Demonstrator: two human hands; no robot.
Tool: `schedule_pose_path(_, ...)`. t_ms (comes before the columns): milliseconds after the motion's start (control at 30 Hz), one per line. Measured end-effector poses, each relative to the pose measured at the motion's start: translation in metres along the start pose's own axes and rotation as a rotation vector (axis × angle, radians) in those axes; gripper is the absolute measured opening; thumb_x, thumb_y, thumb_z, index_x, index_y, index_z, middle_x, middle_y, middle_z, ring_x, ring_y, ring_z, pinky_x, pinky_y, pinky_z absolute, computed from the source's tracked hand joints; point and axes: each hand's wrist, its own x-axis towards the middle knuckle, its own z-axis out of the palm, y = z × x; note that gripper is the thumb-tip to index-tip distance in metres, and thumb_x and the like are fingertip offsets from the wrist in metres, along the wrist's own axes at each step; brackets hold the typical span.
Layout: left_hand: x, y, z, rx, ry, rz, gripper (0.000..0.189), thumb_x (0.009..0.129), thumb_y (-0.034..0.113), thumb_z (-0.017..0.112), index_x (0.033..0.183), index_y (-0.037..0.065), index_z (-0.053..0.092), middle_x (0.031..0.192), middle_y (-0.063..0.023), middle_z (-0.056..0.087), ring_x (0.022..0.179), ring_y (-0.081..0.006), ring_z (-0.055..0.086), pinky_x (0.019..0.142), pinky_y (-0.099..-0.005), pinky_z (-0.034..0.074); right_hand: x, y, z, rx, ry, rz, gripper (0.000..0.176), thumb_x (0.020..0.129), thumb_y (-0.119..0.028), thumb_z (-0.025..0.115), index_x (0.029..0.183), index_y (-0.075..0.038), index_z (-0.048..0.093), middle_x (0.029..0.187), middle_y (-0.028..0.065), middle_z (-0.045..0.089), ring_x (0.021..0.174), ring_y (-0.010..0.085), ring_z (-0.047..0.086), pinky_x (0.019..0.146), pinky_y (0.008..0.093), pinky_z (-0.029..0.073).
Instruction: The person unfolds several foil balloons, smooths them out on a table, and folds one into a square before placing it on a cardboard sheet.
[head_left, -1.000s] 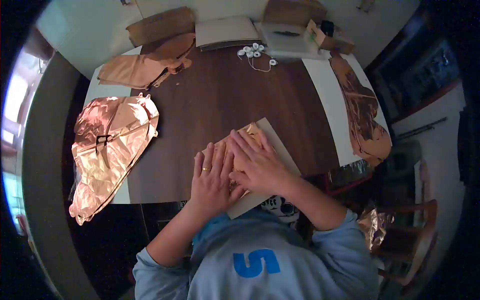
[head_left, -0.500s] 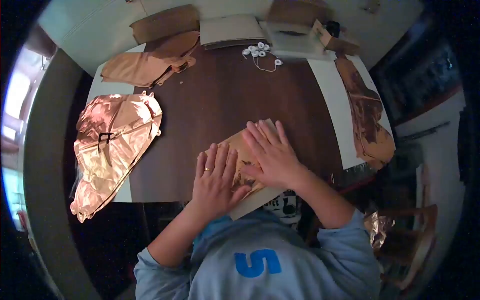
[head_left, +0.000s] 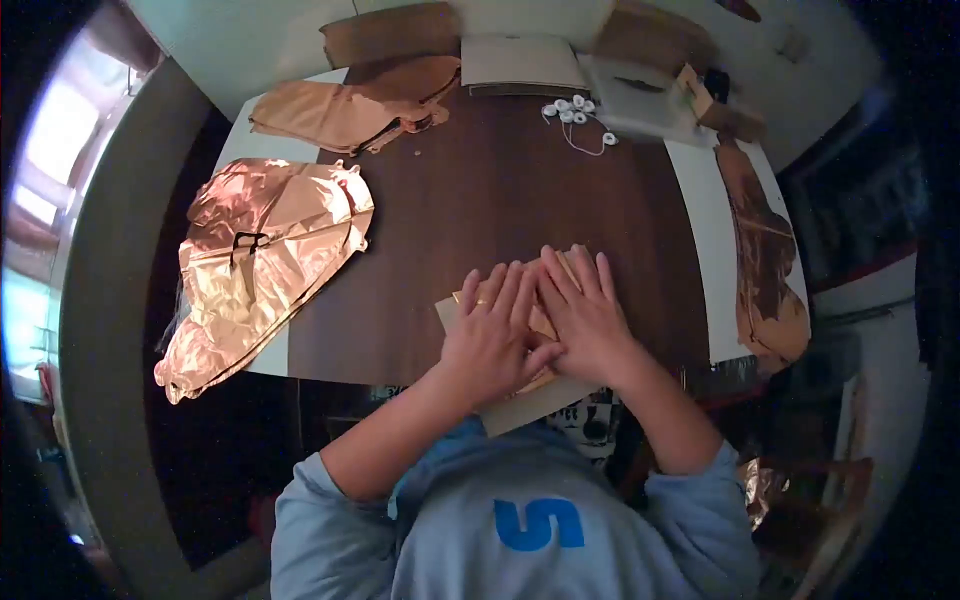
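Note:
My left hand (head_left: 488, 335) lies flat, palm down, with its fingers stretched out over a folded copper-coloured foil piece (head_left: 543, 322). My right hand (head_left: 588, 325) presses flat beside it, fingers extended and almost touching those of my left. Most of the foil is hidden under both palms; a strip shows between them. Beneath the foil, a tan cardboard sheet (head_left: 530, 408) sticks out over the table's front edge, close to my body.
Shiny copper foil balloons (head_left: 270, 250) lie flat at the left of the dark table (head_left: 520, 190). More flat foil pieces (head_left: 310, 110) rest behind them, and another foil piece (head_left: 765, 260) lies at the right. White ribbon spools (head_left: 575, 110) sit near the back by a box (head_left: 705, 100).
My left hand has slid across the foil towards my right hand, covering more of it. The camera view has shifted, so the table appears farther right. Both hands stay flat.

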Motion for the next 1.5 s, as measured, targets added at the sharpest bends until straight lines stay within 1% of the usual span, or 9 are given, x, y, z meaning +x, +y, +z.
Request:
schedule_pose_path(400, -0.055, -0.021, -0.037, 0.165, -0.168, -0.145, 0.088, 0.087, 0.057, 0.053, 0.146, -0.004, 0.029, 0.152, -0.0243, 0.029, 0.143, -0.0395, 0.025, 0.115, -0.0572, 0.011, -0.003, -0.001, 0.002, 0.048, 0.097, -0.020, 0.079, 0.088, -0.052, 0.056, 0.145, -0.003, 0.033, 0.153, 0.0237, 0.024, 0.140, 0.0511, 0.019, 0.114, 0.0605, 0.008)
schedule_pose_path(700, -0.018, 0.026, 0.010, 0.067, 0.063, -0.147, 0.085, 0.089, 0.058, 0.050, 0.142, -0.007, 0.035, 0.148, -0.0280, 0.032, 0.141, -0.0430, 0.025, 0.114, -0.0570, 0.015, -0.005, 0.010, 0.010, 0.041, 0.110, -0.034, 0.074, 0.090, -0.045, 0.058, 0.146, -0.006, 0.030, 0.153, 0.0230, 0.025, 0.141, 0.0455, 0.021, 0.116, 0.0561, 0.010)
schedule_pose_path(800, -0.023, 0.020, 0.015, 0.111, 0.043, -0.118, 0.085, 0.088, 0.059, 0.050, 0.141, -0.006, 0.036, 0.147, -0.0277, 0.034, 0.140, -0.0432, 0.026, 0.113, -0.0568, 0.017, -0.007, 0.026, 0.015, 0.666, 0.331, 0.057, 0.063, 0.089, -0.034, 0.062, 0.141, -0.007, 0.039, 0.150, 0.0222, 0.031, 0.139, 0.0395, 0.030, 0.115, 0.0488, 0.022)
schedule_pose_path(900, -0.022, 0.006, 0.008, 0.110, 0.029, -0.038, 0.085, 0.087, 0.061, 0.052, 0.140, -0.005, 0.039, 0.147, -0.0267, 0.036, 0.139, -0.0429, 0.029, 0.113, -0.0560, 0.018, -0.040, 0.028, -0.017, 0.850, 0.464, 0.308, 0.043, 0.086, -0.025, 0.066, 0.124, -0.006, 0.057, 0.130, 0.0225, 0.054, 0.122, 0.0322, 0.053, 0.100, 0.0401, 0.044)
schedule_pose_path(1000, -0.021, -0.010, -0.004, 0.071, -0.021, 0.026, 0.081, 0.085, 0.058, 0.054, 0.139, -0.002, 0.042, 0.147, -0.0234, 0.037, 0.139, -0.0380, 0.030, 0.113, -0.0543, 0.020, -0.086, 0.010, -0.051, 0.571, 0.078, 0.566, 0.020, 0.085, -0.020, 0.068, 0.097, -0.004, 0.066, 0.092, 0.0159, 0.068, 0.081, 0.0220, 0.069, 0.071, 0.0338, 0.053)
schedule_pose_path(1067, -0.019, -0.016, -0.012, 0.035, -0.065, 0.046, 0.079, 0.084, 0.057, 0.056, 0.137, 0.000, 0.044, 0.145, -0.0228, 0.039, 0.138, -0.0376, 0.032, 0.113, -0.0531, 0.021, -0.114, 0.003, -0.042, 0.583, -0.092, 0.607, 0.023, 0.087, -0.024, 0.068, 0.094, -0.003, 0.066, 0.085, 0.0154, 0.069, 0.076, 0.0241, 0.070, 0.067, 0.0359, 0.054)
schedule_pose_path(1233, -0.008, -0.016, -0.027, -0.009, -0.104, 0.054, 0.076, 0.083, 0.059, 0.059, 0.131, 0.001, 0.049, 0.139, -0.0238, 0.044, 0.133, -0.0415, 0.036, 0.111, -0.0512, 0.025, -0.133, -0.013, 0.033, 1.641, 0.075, 0.656, 0.025, 0.098, -0.021, 0.055, 0.103, 0.003, 0.061, 0.089, 0.0105, 0.069, 0.073, 0.0174, 0.069, 0.063, 0.0282, 0.056)
schedule_pose_path(1333, -0.008, -0.013, -0.024, 0.004, -0.064, 0.039, 0.076, 0.082, 0.058, 0.060, 0.131, 0.002, 0.048, 0.138, -0.0239, 0.045, 0.133, -0.0411, 0.037, 0.110, -0.0513, 0.025, -0.115, -0.034, 0.027, 1.839, 0.105, 0.871, 0.024, 0.098, -0.019, 0.053, 0.101, 0.003, 0.061, 0.086, 0.0101, 0.068, 0.070, 0.0168, 0.069, 0.062, 0.0277, 0.056)
schedule_pose_path(1500, -0.006, -0.012, -0.027, -0.026, -0.074, 0.011, 0.079, 0.084, 0.061, 0.056, 0.137, 0.004, 0.043, 0.142, -0.0242, 0.041, 0.134, -0.0416, 0.035, 0.111, -0.0537, 0.023, -0.103, -0.023, -0.007, 1.465, 0.150, 0.733, 0.018, 0.097, -0.013, 0.051, 0.099, 0.002, 0.060, 0.086, 0.0100, 0.067, 0.068, 0.0177, 0.067, 0.059, 0.0283, 0.056)
